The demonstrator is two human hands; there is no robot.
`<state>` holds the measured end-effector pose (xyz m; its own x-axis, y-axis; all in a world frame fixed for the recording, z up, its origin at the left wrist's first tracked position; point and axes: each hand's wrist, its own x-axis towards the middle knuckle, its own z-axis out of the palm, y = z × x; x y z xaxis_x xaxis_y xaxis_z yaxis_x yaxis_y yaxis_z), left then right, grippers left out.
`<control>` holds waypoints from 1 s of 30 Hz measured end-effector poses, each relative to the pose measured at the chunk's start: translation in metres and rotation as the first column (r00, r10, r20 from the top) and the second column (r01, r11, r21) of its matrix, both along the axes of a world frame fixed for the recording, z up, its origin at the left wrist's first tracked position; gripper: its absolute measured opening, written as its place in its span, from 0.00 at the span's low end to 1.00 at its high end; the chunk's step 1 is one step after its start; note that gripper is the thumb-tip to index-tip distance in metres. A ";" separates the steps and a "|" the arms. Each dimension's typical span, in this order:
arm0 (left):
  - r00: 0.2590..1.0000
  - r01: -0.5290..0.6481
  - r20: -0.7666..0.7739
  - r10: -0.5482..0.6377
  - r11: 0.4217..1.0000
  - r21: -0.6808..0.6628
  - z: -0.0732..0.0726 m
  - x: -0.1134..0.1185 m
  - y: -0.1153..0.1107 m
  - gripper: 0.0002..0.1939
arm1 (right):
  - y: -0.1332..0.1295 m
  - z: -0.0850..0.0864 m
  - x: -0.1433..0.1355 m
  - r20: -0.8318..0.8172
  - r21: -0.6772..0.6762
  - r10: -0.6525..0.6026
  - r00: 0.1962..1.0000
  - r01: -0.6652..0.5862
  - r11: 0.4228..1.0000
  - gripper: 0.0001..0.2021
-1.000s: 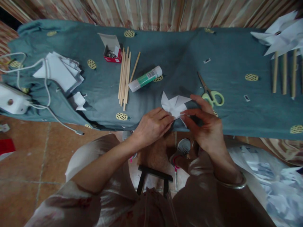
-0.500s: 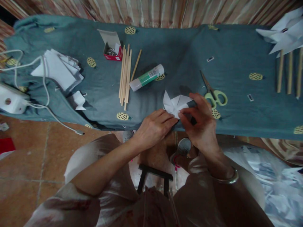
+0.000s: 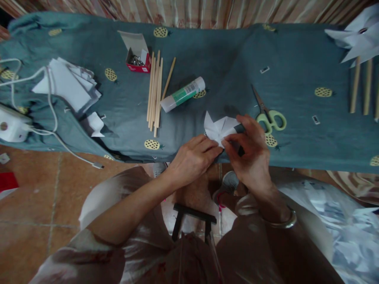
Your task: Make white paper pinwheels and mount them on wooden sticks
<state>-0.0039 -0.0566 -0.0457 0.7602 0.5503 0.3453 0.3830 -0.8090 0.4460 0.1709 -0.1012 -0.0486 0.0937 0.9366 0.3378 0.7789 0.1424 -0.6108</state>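
A white paper pinwheel with folded, pointed blades lies at the front edge of the cloth-covered table. My left hand is closed on its lower left edge, the fingertips pressing the paper. On the other side my right hand pinches the paper near the middle between thumb and fingers, with other fingers over the right blade. Part of the pinwheel is hidden under both hands. Just right of my right hand lie green-handled scissors. A glue stick rests beyond my left hand.
Several wooden sticks lie beside an open red box of small metal pieces. To the left are a stack of white paper, a folded paper piece and a white cable. A finished pinwheel lies far right.
The view has shifted slightly, so the things on the table sit a little differently in frame. Both hands stay on the paper pinwheel, with hardly any movement.
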 end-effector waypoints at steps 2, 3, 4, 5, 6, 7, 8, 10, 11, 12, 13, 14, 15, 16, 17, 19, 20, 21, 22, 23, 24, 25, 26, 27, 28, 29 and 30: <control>1.000 0.002 -0.001 -0.002 1.000 -0.007 0.000 0.000 0.000 0.10 | 0.001 0.000 0.000 -0.001 -0.006 0.004 1.000 -0.004 1.000 0.06; 1.000 0.001 -0.002 -0.001 1.000 -0.011 0.000 0.000 0.000 0.10 | 0.001 -0.001 0.000 -0.005 -0.004 0.007 1.000 -0.007 1.000 0.07; 1.000 -0.002 -0.002 0.002 1.000 -0.017 -0.001 0.000 0.001 0.10 | 0.002 -0.001 0.000 -0.012 0.004 0.008 1.000 -0.008 1.000 0.07; 1.000 -0.004 0.000 0.004 1.000 -0.023 -0.001 0.000 0.001 0.10 | 0.002 -0.002 -0.001 -0.019 0.010 0.010 1.000 -0.010 1.000 0.07; 1.000 -0.008 0.003 0.008 1.000 -0.030 -0.001 0.000 0.001 0.10 | 0.002 -0.003 -0.001 -0.026 0.013 0.010 1.000 -0.010 1.000 0.06; 1.000 -0.010 0.005 0.010 0.999 -0.036 -0.002 0.000 0.001 0.10 | 0.003 -0.003 -0.001 -0.033 0.010 0.007 0.999 -0.007 1.000 0.07; 1.000 -0.012 0.006 0.012 0.999 -0.043 -0.002 0.000 0.001 0.10 | 0.003 -0.004 -0.001 -0.038 0.003 0.004 0.999 -0.004 1.000 0.07; 1.000 -0.014 0.009 0.014 0.999 -0.053 -0.002 0.000 0.002 0.10 | 0.003 -0.005 -0.001 -0.044 -0.014 0.006 0.999 -0.006 1.000 0.09; 1.000 -0.013 0.010 0.013 0.998 -0.055 -0.002 0.000 0.002 0.10 | 0.003 -0.005 -0.001 -0.045 -0.021 0.009 0.999 -0.010 1.000 0.09; 1.000 -0.011 0.012 0.012 0.999 -0.053 -0.002 0.000 0.002 0.10 | 0.003 -0.005 -0.001 -0.047 -0.020 0.010 0.999 -0.011 1.000 0.09; 1.000 -0.010 0.016 0.011 0.999 -0.050 -0.002 0.000 0.002 0.10 | 0.003 -0.006 -0.001 -0.049 -0.019 0.012 0.999 -0.013 1.000 0.09; 1.000 -0.008 0.018 0.009 0.999 -0.046 -0.002 0.001 0.002 0.10 | 0.003 -0.006 -0.001 -0.051 -0.016 0.014 0.999 -0.014 1.000 0.09; 1.000 -0.008 0.021 0.009 0.999 -0.044 -0.002 0.001 0.002 0.10 | 0.003 -0.006 -0.001 -0.052 -0.014 0.015 0.999 -0.016 1.000 0.09; 1.000 -0.009 0.021 0.010 0.999 -0.044 -0.002 0.001 0.002 0.10 | 0.003 -0.006 -0.001 -0.053 -0.012 0.015 0.998 -0.015 1.000 0.09; 1.000 -0.010 0.019 0.011 0.999 -0.046 -0.002 0.001 0.002 0.11 | 0.004 -0.006 -0.001 -0.051 -0.008 0.012 0.999 -0.013 1.000 0.08; 1.000 -0.011 0.007 0.012 0.999 -0.052 -0.002 0.001 0.002 0.11 | 0.004 -0.006 -0.002 -0.041 0.000 0.003 0.999 -0.003 1.000 0.06; 1.000 -0.011 0.004 0.011 0.999 -0.053 -0.002 0.001 0.002 0.11 | 0.004 -0.005 -0.002 -0.035 0.007 -0.003 0.999 0.003 1.000 0.06; 1.000 -0.010 0.002 0.010 0.999 -0.052 -0.002 0.001 0.002 0.11 | 0.004 -0.005 -0.002 -0.029 0.015 -0.007 1.000 0.007 1.000 0.05; 1.000 -0.009 0.001 0.009 0.999 -0.052 -0.001 0.001 0.002 0.11 | 0.004 -0.004 -0.003 -0.026 0.024 -0.008 1.000 0.009 1.000 0.04; 1.000 -0.008 0.001 0.008 0.999 -0.052 -0.001 0.001 0.002 0.11 | 0.004 -0.004 -0.003 -0.025 0.029 -0.007 1.000 0.008 1.000 0.04; 1.000 -0.007 -0.001 0.007 0.998 -0.055 -0.001 0.001 0.003 0.11 | 0.004 -0.004 -0.003 -0.026 0.027 -0.004 1.000 0.005 1.000 0.04; 1.000 -0.007 -0.004 0.007 0.998 -0.059 0.000 0.001 0.003 0.11 | 0.004 -0.003 -0.002 -0.031 0.022 -0.003 1.000 0.003 1.000 0.04; 1.000 -0.008 -0.006 0.008 0.998 -0.065 0.000 0.001 0.003 0.11 | 0.004 -0.003 -0.002 -0.038 0.016 -0.001 0.999 0.002 1.000 0.05; 1.000 -0.008 -0.007 0.008 0.998 -0.069 -0.001 0.001 0.003 0.11 | 0.004 -0.003 -0.002 -0.046 0.010 0.000 0.999 0.000 1.000 0.06; 1.000 -0.008 -0.007 0.008 0.997 -0.072 -0.001 0.001 0.003 0.11 | 0.004 -0.003 -0.002 -0.052 0.006 0.001 0.999 -0.001 1.000 0.07; 1.000 -0.007 -0.005 0.007 0.997 -0.072 -0.001 0.001 0.003 0.11 | 0.004 -0.003 -0.002 -0.054 0.004 0.002 0.999 -0.001 1.000 0.07; 1.000 -0.007 -0.003 0.007 0.997 -0.071 -0.002 0.000 0.003 0.11 | 0.004 -0.003 -0.001 -0.057 0.009 0.000 0.998 0.000 1.000 0.08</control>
<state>-0.0035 -0.0540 -0.0473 0.7569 0.5789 0.3031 0.3902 -0.7725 0.5010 0.1695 -0.0971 -0.0519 0.1129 0.9336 0.3400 0.7428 0.1480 -0.6529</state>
